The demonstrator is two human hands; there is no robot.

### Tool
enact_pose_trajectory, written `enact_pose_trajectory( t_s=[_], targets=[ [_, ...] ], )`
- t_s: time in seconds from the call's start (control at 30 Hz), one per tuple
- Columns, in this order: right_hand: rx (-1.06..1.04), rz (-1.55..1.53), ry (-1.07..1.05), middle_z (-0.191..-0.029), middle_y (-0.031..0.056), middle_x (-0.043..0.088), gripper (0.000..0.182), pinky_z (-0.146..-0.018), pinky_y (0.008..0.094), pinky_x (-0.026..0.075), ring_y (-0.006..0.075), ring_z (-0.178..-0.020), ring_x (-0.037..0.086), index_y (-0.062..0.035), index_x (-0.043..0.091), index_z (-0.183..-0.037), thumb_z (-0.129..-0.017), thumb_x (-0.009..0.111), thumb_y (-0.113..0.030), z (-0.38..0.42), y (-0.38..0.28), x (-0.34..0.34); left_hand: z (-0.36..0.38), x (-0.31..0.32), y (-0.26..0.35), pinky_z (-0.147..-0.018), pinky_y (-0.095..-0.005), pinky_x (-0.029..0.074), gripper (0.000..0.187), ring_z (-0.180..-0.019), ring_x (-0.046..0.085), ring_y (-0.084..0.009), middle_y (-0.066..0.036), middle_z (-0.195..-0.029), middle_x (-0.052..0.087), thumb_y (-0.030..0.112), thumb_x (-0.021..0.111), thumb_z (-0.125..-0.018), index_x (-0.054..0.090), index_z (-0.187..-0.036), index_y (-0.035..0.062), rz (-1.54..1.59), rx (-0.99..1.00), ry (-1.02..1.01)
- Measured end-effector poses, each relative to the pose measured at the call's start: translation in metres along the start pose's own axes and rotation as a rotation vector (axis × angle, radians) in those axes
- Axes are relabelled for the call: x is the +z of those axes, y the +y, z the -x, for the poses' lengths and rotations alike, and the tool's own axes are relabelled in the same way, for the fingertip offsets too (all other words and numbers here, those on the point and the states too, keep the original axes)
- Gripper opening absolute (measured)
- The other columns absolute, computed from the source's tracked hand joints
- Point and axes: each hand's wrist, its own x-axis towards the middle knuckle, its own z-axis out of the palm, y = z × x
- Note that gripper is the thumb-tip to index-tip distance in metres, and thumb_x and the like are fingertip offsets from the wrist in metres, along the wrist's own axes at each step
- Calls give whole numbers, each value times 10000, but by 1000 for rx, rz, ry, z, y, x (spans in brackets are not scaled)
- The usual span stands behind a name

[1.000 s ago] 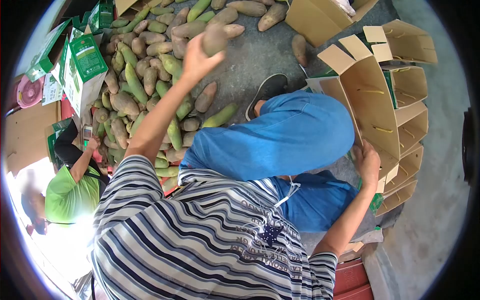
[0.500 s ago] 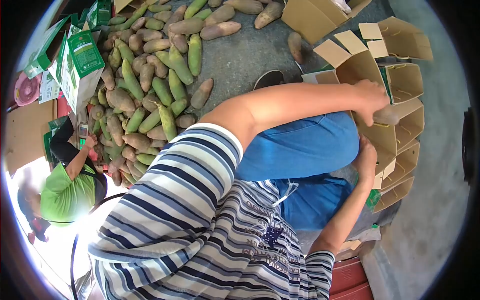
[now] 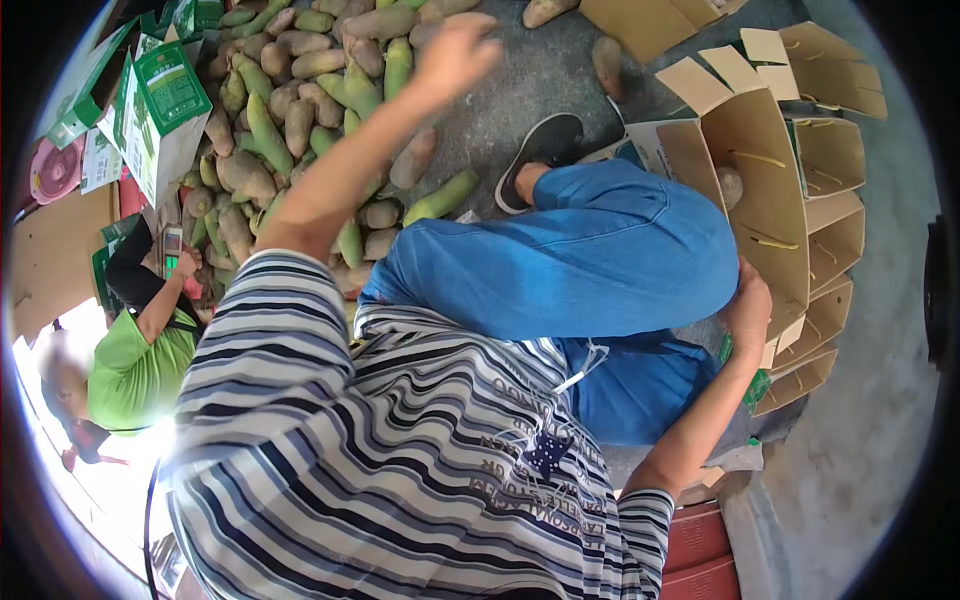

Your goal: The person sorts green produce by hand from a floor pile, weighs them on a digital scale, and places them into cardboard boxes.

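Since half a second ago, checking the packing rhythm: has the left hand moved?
Yes. The left hand has swung away from the open cardboard box, back over the pile of produce, empty.

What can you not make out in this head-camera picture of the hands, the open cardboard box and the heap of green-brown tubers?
- Left hand: motion-blurred above the heap of green-brown tubers; whether it touches one cannot be told.
- Right hand: its fingers lie against the open brown cardboard box, partly hidden by the blue-trousered knee.
- Box interior: one tuber shows; the depth below is out of sight.
- Print on the green-and-white carton: too small.
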Motion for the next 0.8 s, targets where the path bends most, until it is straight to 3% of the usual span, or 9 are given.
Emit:
enact_pose_trajectory(
  t_s=[0.03,0.07,0.13,0.17,0.2,0.27,0.37,0.6,0.8],
  targets=[
    [16,6,-10,-955,184,614,238,-748,434,471,367,-863,587,-59,598,-1034,-803,575,-113,0,-1,0,28,-29,-23,-852,-419,449,399,-998,553,-338,-203,-1059,580,283,589,-774,577,-1062,6,-156,-90,-100],
    [16,5,-1,-961,185,614,247,-751,432,470,367,-869,586,-62,596,-1045,-804,573,-112,0,-1,0,54,-45,-56,-798,-437,466,446,-912,586,-346,-214,-957,605,348,597,-782,573,-1038,-15,-375,-408,-470],
    [12,2,20,-974,187,612,266,-758,429,469,369,-880,585,-68,593,-1067,-805,570,-112,1,0,1,113,-78,-117,-775,-419,474,588,-896,607,-336,-197,-942,636,475,680,-699,599,-1040,4,-473,-497,-1081],
    [20,14,8,-976,189,611,271,-759,427,468,368,-883,584,-72,592,-1074,-807,569,-112,1,-2,0,112,-96,-84,-764,-420,480,682,-865,615,-330,-213,-915,637,533,704,-650,598,-1043,-13,-569,-741,-1430],
    [28,26,-2,-977,191,611,275,-760,425,467,368,-887,584,-75,590,-1081,-809,568,-111,0,-4,-1,160,-101,-116,-752,-424,489,732,-873,617,-321,-222,-927,633,538,728,-624,587,-1055,-35,-516,-698,-1514],
    [35,18,-15,-975,195,610,277,-759,422,464,370,-889,583,-79,588,-1088,-814,567,-117,-2,-7,-4,174,-132,-68,-727,-432,499,716,-850,624,-300,-210,-909,637,496,750,-611,584,-1067,-30,-443,-939,-1431],
    [43,-21,-28,-966,202,608,273,-755,423,460,376,-887,582,-81,586,-1088,-821,570,-135,-3,-10,-7,225,-121,-101,-685,-435,506,690,-828,636,-286,-186,-894,644,463,775,-597,591,-1064,-11,-507,-914,-1482],
    [58,17,-33,-966,201,616,295,-776,427,458,380,-901,580,-43,584,-1086,-817,595,-164,-4,-5,-5,161,-88,-46,-690,-424,497,536,-850,633,-326,-147,-907,656,447,774,-587,666,-917,39,-577,-441,-1502],
    [56,72,-21,-1036,180,606,327,-805,413,466,350,-942,577,-32,575,-1095,-798,608,-166,-3,-3,-5,15,-112,51,-701,-415,484,482,-823,604,-360,-168,-867,624,429,726,-684,586,-907,26,-406,-136,-837]
  ],
)
